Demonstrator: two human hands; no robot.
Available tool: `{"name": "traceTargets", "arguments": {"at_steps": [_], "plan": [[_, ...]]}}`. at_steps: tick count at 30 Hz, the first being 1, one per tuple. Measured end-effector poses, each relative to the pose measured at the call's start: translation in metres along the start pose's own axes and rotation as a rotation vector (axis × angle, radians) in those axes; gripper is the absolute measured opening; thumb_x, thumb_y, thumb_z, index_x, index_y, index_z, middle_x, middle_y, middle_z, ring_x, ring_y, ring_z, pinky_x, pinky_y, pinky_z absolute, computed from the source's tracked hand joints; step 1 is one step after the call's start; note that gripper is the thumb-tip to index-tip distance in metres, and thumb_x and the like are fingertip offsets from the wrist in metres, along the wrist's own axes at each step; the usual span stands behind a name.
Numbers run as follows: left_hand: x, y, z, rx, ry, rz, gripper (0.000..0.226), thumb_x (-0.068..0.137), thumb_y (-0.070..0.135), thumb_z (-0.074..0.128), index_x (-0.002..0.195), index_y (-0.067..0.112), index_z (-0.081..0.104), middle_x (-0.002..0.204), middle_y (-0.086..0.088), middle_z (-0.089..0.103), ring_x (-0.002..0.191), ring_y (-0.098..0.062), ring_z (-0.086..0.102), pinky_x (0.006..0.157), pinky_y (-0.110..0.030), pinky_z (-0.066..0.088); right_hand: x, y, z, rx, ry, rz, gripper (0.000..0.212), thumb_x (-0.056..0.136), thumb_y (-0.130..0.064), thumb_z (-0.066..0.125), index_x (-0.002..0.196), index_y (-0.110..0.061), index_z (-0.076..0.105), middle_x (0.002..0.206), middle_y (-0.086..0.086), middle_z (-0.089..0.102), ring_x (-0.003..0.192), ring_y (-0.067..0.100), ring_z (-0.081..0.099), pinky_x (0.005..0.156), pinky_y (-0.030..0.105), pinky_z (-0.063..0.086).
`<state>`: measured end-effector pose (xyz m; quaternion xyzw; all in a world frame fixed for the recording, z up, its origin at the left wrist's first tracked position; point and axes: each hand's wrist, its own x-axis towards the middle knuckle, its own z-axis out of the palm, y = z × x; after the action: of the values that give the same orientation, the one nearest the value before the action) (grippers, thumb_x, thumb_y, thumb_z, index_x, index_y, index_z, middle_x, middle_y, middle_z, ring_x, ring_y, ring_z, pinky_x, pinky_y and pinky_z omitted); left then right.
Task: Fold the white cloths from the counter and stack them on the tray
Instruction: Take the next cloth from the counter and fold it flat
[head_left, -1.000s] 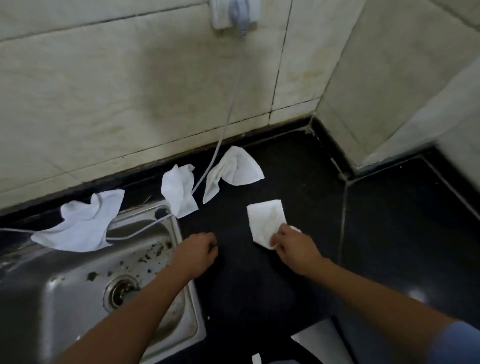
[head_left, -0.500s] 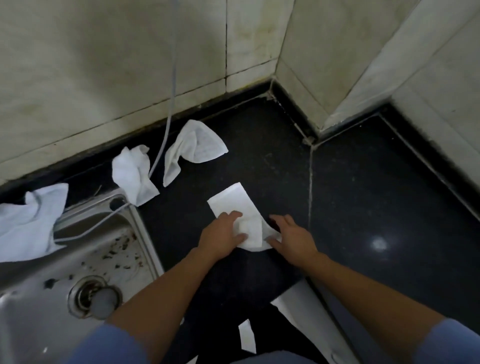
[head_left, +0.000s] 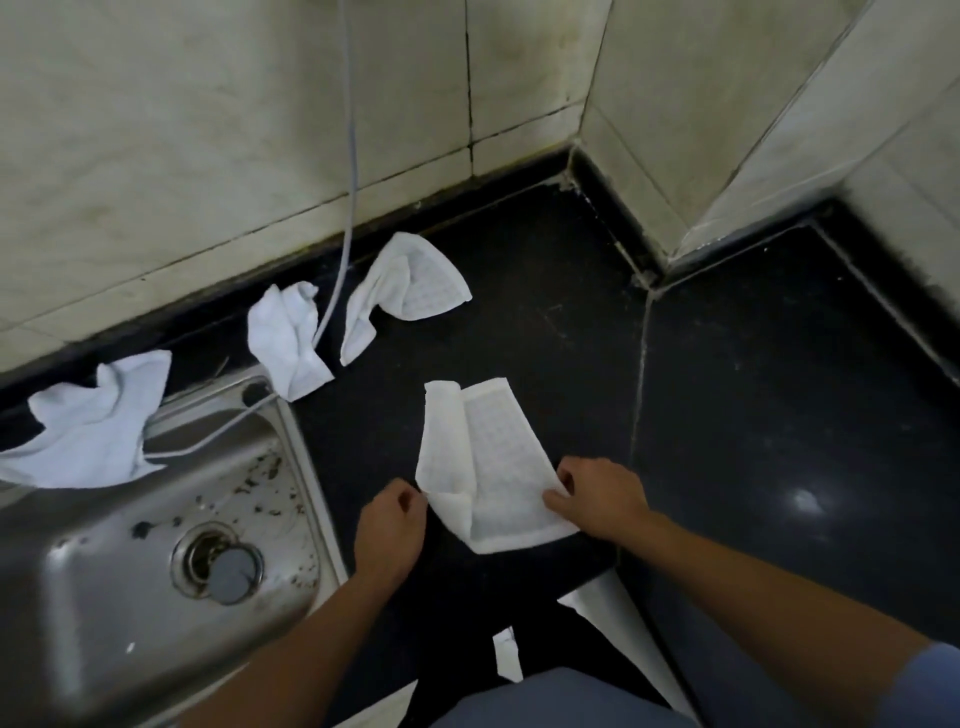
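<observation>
A white waffle-weave cloth (head_left: 488, 462) lies partly unfolded on the black counter (head_left: 779, 389) in front of me. My left hand (head_left: 392, 525) pinches its near-left edge. My right hand (head_left: 602, 496) grips its near-right edge. Three more crumpled white cloths lie further back: one (head_left: 410, 288) by the wall, one (head_left: 288, 345) at the sink's far corner, one (head_left: 98, 421) draped over the sink's left rim. No tray is in view.
A steel sink (head_left: 130, 571) with a drain plug and scattered debris fills the left. A grey cable (head_left: 350, 171) hangs down the tiled wall and runs into the sink. The wall juts out as a corner at the right (head_left: 675, 156).
The view swung down and right. My left hand came over from the sink's edge and took hold of the cloth with my right hand; together they have spread it wider.
</observation>
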<state>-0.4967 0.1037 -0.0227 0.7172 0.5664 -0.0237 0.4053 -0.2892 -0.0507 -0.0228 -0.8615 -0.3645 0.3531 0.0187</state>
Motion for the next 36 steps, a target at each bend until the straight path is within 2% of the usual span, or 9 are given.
{"name": "traceTargets", "arguments": {"at_steps": [6, 12, 17, 21, 24, 27, 30, 33, 36], "plan": [[0.031, 0.039, 0.002, 0.056, 0.072, 0.03, 0.049, 0.085, 0.047, 0.061, 0.123, 0.021, 0.043, 0.108, 0.007, 0.048, 0.093, -0.016, 0.056, 0.076, -0.035, 0.049, 0.038, -0.027, -0.026, 0.065, 0.181, -0.023, 0.052, 0.089, -0.05, 0.054, 0.133, -0.024, 0.046, 0.127, 0.002, 0.053, 0.105, 0.024, 0.06, 0.084, 0.037, 0.049], [0.057, 0.038, 0.007, 0.141, -0.051, -0.066, 0.007, 0.078, 0.015, 0.067, 0.078, 0.013, 0.061, 0.079, -0.003, 0.063, 0.077, -0.022, 0.063, 0.062, -0.03, 0.047, 0.073, -0.054, -0.028, 0.047, 0.119, -0.012, 0.03, 0.088, -0.022, 0.057, 0.117, -0.017, 0.053, 0.103, 0.006, 0.066, 0.089, 0.024, 0.063, 0.07, 0.034, 0.051], [0.039, 0.007, -0.01, 0.105, 0.088, -0.147, 0.01, 0.077, 0.016, 0.067, 0.079, 0.013, 0.058, 0.079, -0.007, 0.063, 0.068, -0.02, 0.056, 0.059, -0.029, 0.045, 0.057, -0.026, -0.029, 0.078, 0.169, 0.045, 0.026, 0.089, -0.026, 0.056, 0.114, -0.02, 0.054, 0.101, 0.004, 0.065, 0.087, 0.021, 0.063, 0.077, 0.04, 0.055], [0.041, 0.006, -0.016, 0.292, 0.166, 0.194, 0.015, 0.082, 0.016, 0.063, 0.096, 0.014, 0.057, 0.099, -0.005, 0.054, 0.085, -0.023, 0.056, 0.064, -0.034, 0.048, 0.046, -0.025, -0.031, -0.036, 0.313, -0.156, 0.036, 0.094, -0.028, 0.053, 0.129, -0.019, 0.051, 0.121, 0.002, 0.052, 0.107, 0.018, 0.053, 0.081, 0.033, 0.05], [0.046, 0.025, -0.007, 0.437, 0.02, 0.539, 0.033, 0.085, 0.024, 0.063, 0.116, 0.015, 0.059, 0.122, -0.007, 0.049, 0.109, -0.024, 0.049, 0.082, -0.039, 0.05, 0.052, -0.048, -0.03, -0.129, 0.265, -0.38, 0.041, 0.096, -0.027, 0.05, 0.136, -0.019, 0.047, 0.14, 0.002, 0.042, 0.125, 0.018, 0.042, 0.095, 0.037, 0.048], [0.05, 0.03, -0.001, 0.688, -0.159, 0.563, 0.048, 0.087, 0.037, 0.058, 0.131, 0.021, 0.048, 0.144, -0.007, 0.033, 0.129, -0.026, 0.034, 0.102, -0.041, 0.036, 0.063, -0.052, -0.022, -0.345, 0.087, -0.376, 0.05, 0.097, -0.031, 0.045, 0.145, -0.02, 0.035, 0.158, 0.003, 0.019, 0.142, 0.021, 0.022, 0.108, 0.042, 0.034], [0.047, 0.021, -0.008, 0.711, -0.133, 0.491, 0.046, 0.089, 0.032, 0.056, 0.131, 0.018, 0.047, 0.148, -0.01, 0.028, 0.134, -0.027, 0.028, 0.106, -0.041, 0.032, 0.065, -0.04, -0.024, -0.388, 0.107, -0.288, 0.054, 0.097, -0.033, 0.045, 0.147, -0.021, 0.031, 0.16, 0.003, 0.012, 0.146, 0.021, 0.013, 0.109, 0.045, 0.03], [0.03, 0.016, -0.012, 0.781, -0.176, 0.656, 0.045, 0.09, 0.023, 0.054, 0.134, 0.02, 0.046, 0.153, -0.01, 0.026, 0.138, -0.028, 0.025, 0.111, -0.042, 0.026, 0.046, -0.029, -0.023, -0.366, 0.207, -0.368, 0.047, 0.092, -0.033, 0.053, 0.137, -0.018, 0.048, 0.148, 0.009, 0.037, 0.133, 0.028, 0.037, 0.1, 0.043, 0.037], [0.006, 0.007, -0.004, 0.8, -0.388, 0.903, 0.053, 0.082, 0.025, 0.063, 0.133, 0.022, 0.048, 0.148, -0.009, 0.037, 0.136, -0.03, 0.032, 0.11, -0.044, 0.027, 0.007, -0.018, -0.006, -0.317, 0.253, -0.588, 0.028, 0.074, -0.034, 0.074, 0.098, -0.022, 0.067, 0.097, 0.001, 0.063, 0.087, 0.023, 0.064, 0.069, 0.032, 0.051]]}}
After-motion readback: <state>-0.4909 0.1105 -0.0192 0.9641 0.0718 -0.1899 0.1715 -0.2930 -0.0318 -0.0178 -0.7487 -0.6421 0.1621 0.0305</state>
